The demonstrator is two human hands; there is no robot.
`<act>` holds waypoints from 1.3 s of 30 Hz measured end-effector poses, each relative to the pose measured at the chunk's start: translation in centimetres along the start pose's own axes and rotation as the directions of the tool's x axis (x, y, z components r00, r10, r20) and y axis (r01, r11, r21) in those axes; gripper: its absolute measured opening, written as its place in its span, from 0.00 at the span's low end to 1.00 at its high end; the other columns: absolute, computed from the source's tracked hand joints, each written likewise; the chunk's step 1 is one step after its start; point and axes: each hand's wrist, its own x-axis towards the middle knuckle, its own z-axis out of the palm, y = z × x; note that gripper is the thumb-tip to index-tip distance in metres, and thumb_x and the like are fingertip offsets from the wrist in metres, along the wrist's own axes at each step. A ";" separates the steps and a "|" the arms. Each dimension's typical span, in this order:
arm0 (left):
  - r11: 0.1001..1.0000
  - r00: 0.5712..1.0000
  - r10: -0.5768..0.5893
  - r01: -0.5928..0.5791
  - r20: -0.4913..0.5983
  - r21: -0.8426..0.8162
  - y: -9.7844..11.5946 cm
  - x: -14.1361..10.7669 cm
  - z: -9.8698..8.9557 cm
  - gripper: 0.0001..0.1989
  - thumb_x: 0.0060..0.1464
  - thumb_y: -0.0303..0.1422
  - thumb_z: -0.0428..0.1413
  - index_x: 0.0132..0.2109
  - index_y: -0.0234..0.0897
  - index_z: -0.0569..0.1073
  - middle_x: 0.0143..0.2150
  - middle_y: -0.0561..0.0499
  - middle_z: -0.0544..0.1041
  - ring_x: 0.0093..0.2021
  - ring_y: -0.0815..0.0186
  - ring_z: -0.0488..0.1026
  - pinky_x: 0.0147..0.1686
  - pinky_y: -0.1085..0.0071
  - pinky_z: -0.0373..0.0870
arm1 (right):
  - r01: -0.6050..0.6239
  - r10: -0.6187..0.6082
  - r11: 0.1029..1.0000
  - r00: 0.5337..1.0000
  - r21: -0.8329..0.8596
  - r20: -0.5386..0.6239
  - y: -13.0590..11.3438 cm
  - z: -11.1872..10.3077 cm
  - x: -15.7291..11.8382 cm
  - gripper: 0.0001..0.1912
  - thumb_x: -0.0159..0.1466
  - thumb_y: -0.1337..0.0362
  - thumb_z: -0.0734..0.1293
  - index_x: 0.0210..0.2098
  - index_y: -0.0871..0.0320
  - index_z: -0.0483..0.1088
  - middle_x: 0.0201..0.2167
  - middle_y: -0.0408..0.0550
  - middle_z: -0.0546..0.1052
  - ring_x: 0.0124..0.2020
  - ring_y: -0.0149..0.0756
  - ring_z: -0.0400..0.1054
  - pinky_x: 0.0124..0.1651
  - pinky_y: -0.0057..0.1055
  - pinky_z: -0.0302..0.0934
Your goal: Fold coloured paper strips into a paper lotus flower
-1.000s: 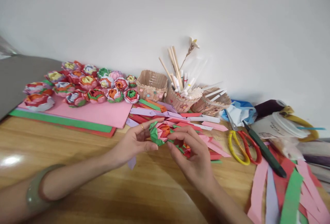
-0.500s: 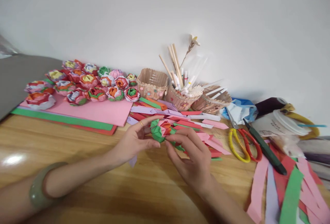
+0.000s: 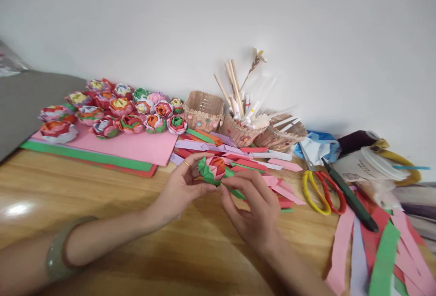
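A small paper flower, green outside with pink and orange inner petals, is held above the table between both hands. My left hand grips it from the left, thumb below and fingers behind, partly hidden. My right hand pinches at the flower's lower right edge with thumb and forefinger. A green strip shows just behind those fingertips; whether it is joined to the flower I cannot tell. Folded paper strips in pink, red, lilac and green lie beyond the hands.
Several finished paper flowers sit on coloured paper sheets at the left. Along the wall stand decorated baskets, one filled with sticks and pens. Scissors, a dark green cutter, a white cup and long paper strips occupy the right.
The flower has turned slightly, so its pink and orange inside faces up more. My left hand has shifted a little right; the right hand stays nearly in place.
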 end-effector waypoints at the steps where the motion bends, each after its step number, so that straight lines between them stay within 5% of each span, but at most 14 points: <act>1: 1.000 1.000 0.009 -0.009 0.004 0.003 0.1 0.0 0.0 0.25 0.37 0.23 0.66 0.45 0.38 0.70 0.43 0.49 0.78 0.43 0.63 0.75 0.43 0.69 0.71 | -0.054 0.052 0.996 0.998 0.066 0.027 0.1 0.0 0.1 0.05 0.57 0.73 0.66 0.33 0.58 0.69 0.27 0.47 0.73 0.29 0.32 0.70 0.28 0.27 0.66; 8: 0.998 0.998 0.055 -0.056 0.026 0.030 -0.2 -0.1 -0.2 0.25 0.39 0.23 0.66 0.46 0.39 0.70 0.45 0.51 0.78 0.45 0.65 0.74 0.45 0.71 0.70 | -0.116 0.097 0.978 0.989 0.175 0.115 0.4 0.0 0.6 0.06 0.58 0.74 0.65 0.32 0.58 0.70 0.27 0.46 0.73 0.29 0.32 0.70 0.30 0.26 0.67; 16: 1.000 0.999 0.019 -0.019 -0.048 0.013 -0.4 -0.5 0.1 0.25 0.37 0.26 0.67 0.45 0.40 0.70 0.44 0.51 0.77 0.46 0.62 0.74 0.44 0.70 0.70 | 0.228 -0.210 0.918 0.973 -0.324 0.091 -0.3 -0.4 -0.4 0.05 0.59 0.71 0.66 0.36 0.59 0.72 0.25 0.46 0.76 0.25 0.33 0.69 0.27 0.29 0.62; 22: 0.994 0.999 -0.027 0.024 -0.022 -0.105 -0.3 -0.8 -0.1 0.21 0.42 0.30 0.66 0.46 0.43 0.72 0.44 0.53 0.78 0.45 0.64 0.74 0.44 0.72 0.70 | 0.285 -0.271 0.952 0.955 -0.111 0.124 0.2 -0.9 -1.1 0.17 0.60 0.75 0.63 0.48 0.62 0.69 0.31 0.49 0.76 0.31 0.35 0.72 0.30 0.30 0.66; 26: 0.989 0.999 -0.034 0.035 0.010 -0.144 -0.2 -0.7 -0.2 0.23 0.40 0.29 0.66 0.46 0.44 0.72 0.45 0.52 0.78 0.46 0.62 0.74 0.45 0.69 0.70 | 0.161 -0.162 0.986 0.987 -0.046 -0.018 0.4 -1.1 -0.8 0.25 0.59 0.77 0.63 0.54 0.56 0.65 0.31 0.48 0.74 0.29 0.34 0.70 0.27 0.30 0.66; 34: 0.998 0.990 0.037 -0.031 0.139 -0.049 -0.4 -0.8 -0.5 0.26 0.40 0.27 0.66 0.49 0.45 0.72 0.53 0.49 0.74 0.52 0.58 0.71 0.45 0.70 0.69 | 0.102 -0.101 0.995 0.993 0.005 -0.058 0.2 -0.9 -0.3 0.14 0.56 0.76 0.68 0.41 0.57 0.71 0.28 0.47 0.74 0.27 0.32 0.69 0.27 0.29 0.66; 39: 0.998 0.985 0.050 -0.046 0.162 -0.032 -0.4 -0.8 -0.7 0.24 0.46 0.28 0.63 0.51 0.46 0.71 0.52 0.50 0.75 0.50 0.62 0.72 0.46 0.72 0.69 | 0.324 -0.319 0.938 0.946 -0.121 0.063 0.4 -1.5 -0.5 0.08 0.56 0.74 0.68 0.36 0.60 0.72 0.27 0.48 0.76 0.28 0.34 0.70 0.26 0.29 0.65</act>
